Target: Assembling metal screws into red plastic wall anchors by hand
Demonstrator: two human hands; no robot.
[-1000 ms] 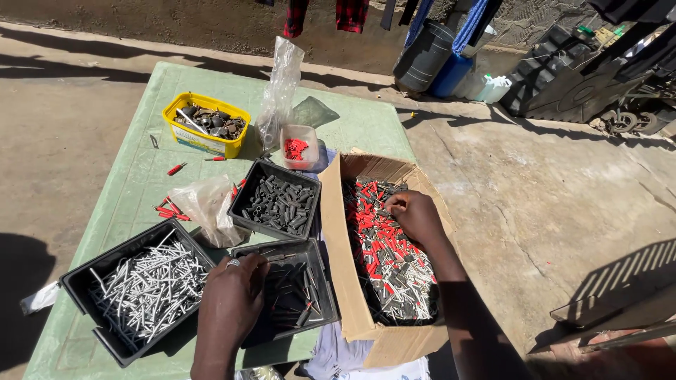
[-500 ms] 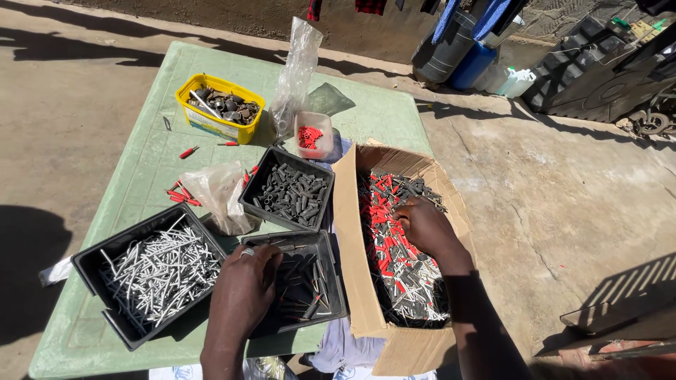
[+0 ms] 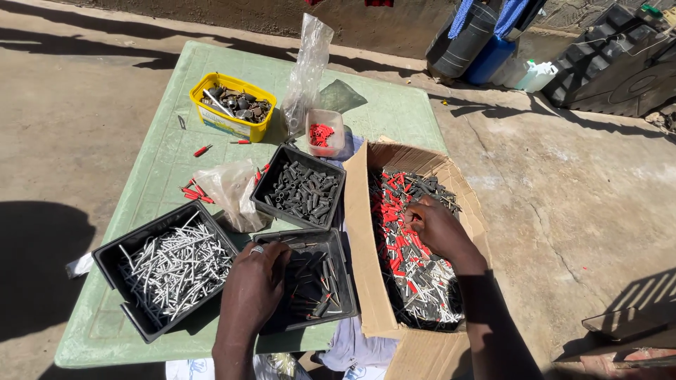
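My left hand [image 3: 255, 288] rests palm down on the left rim of a black tray [image 3: 345, 281] of dark screws and plugs, fingers curled over the edge. My right hand [image 3: 435, 226] reaches into a cardboard box [image 3: 360, 232] full of mixed red plugs, dark parts and silver screws, its fingers bent among the pieces; whether it grips one is hidden. A black tray of silver screws [image 3: 172, 266] lies left of my left hand. Another black tray of dark plugs [image 3: 303, 188] sits behind it.
A green table [image 3: 162, 162] carries a yellow tub of metal parts [image 3: 232, 105], a small clear tub of red plugs [image 3: 324, 132], two clear plastic bags [image 3: 232, 191] and loose red plugs. Concrete ground surrounds it; blue and black containers [image 3: 486, 42] stand at the back.
The view has shifted closer and slightly left. My right hand has slid a little nearer within the box; my left hand stays on the tray rim.
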